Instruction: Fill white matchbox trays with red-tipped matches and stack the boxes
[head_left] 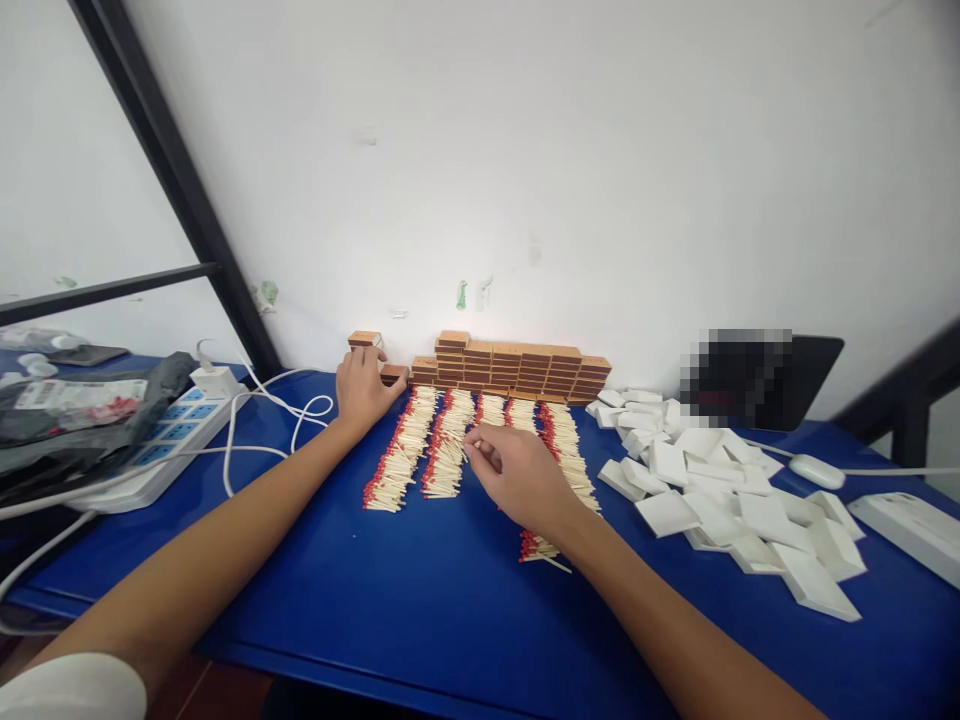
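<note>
Mid-frame, steady your right hand (523, 477) over the matches (448, 462); left of centre, your left hand (361, 388) touches matchboxes (394, 373) (both grips unclear)

Wore a plain white sleeve (75, 690) with a smooth, rounded hem around the left arm (225, 553), bared the rest down to the slender-fingered left hand (362, 388), and showed an equally uncovered right forearm (652, 615) tapering to a narrow wrist (561, 515) and right hand (521, 470).
</note>
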